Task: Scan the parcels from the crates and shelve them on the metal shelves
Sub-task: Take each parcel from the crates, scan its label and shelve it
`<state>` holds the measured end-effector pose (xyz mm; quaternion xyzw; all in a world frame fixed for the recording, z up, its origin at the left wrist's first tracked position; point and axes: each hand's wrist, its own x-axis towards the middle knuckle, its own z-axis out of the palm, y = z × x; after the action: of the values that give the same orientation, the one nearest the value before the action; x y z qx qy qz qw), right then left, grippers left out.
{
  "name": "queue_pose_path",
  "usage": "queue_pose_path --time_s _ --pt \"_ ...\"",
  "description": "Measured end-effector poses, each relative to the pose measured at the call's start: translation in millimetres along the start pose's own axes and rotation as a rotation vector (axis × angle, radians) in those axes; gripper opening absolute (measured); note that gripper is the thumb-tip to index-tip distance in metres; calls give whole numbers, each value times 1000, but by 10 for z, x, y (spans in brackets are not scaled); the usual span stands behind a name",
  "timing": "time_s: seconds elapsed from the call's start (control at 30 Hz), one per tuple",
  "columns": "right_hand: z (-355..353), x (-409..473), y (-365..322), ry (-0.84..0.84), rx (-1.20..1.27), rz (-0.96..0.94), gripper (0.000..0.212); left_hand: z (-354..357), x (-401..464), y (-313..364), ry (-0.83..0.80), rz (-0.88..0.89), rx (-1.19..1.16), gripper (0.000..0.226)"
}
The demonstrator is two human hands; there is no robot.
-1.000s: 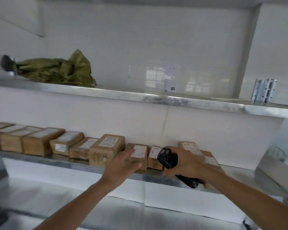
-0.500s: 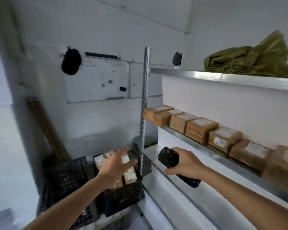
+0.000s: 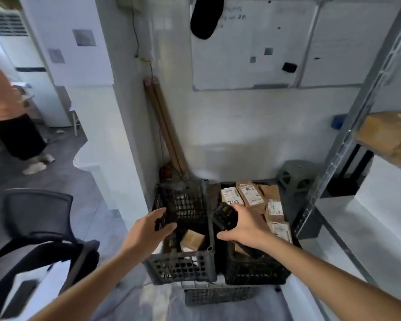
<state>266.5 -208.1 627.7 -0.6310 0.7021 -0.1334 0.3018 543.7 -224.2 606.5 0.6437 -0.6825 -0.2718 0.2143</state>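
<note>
Two black plastic crates stand side by side on the floor below me. The left crate holds a small brown parcel near its bottom. The right crate is filled with several brown parcels with white labels. My left hand hovers open over the left crate's left rim, holding nothing. My right hand is over the right crate, gripping a black handheld scanner. The metal shelf upright rises at the right, with brown parcels on a shelf behind it.
A black office chair stands close at the left. Another person stands in the far left room. Wooden poles lean in the corner behind the crates. Whiteboards hang on the wall. A third crate lies under the two.
My view has swung left and down from the shelf of parcels to the crates on the floor. Both hands have dropped over the crates; the scanner stays in my right hand.
</note>
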Motion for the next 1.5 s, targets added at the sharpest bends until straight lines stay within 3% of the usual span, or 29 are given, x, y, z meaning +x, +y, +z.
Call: queue_pose_path --time_s 0.27,0.5,0.63,0.87,1.03,1.3,1.37,1.5 --pt "948 1321 45 -161 -25 73 87 551 840 -1114 -15 -196 -14 61" --pt "1783 2339 110 -173 -68 193 74 1167 1624 -2037 -94 -309 -51 60" --pt "2232 2864 237 -191 -87 288 87 1499 1990 -2391 -145 -306 -58 54" --pt "2753 3433 525 -271 -127 471 61 2154 2382 -2779 -299 -343 -100 54" --pt "2939 3617 766 -357 -173 563 67 2542 2497 -2885 -415 -361 -103 55" --pt "3134 3679 948 -332 -85 523 55 3008 2640 -2952 -511 -350 -106 61" --pt "3146 3698 984 -300 -29 485 58 3069 2678 -2960 -499 -364 -155 56" --pt "3163 3745 1024 -233 128 479 92 3103 2737 -3019 -429 -428 -262 56"
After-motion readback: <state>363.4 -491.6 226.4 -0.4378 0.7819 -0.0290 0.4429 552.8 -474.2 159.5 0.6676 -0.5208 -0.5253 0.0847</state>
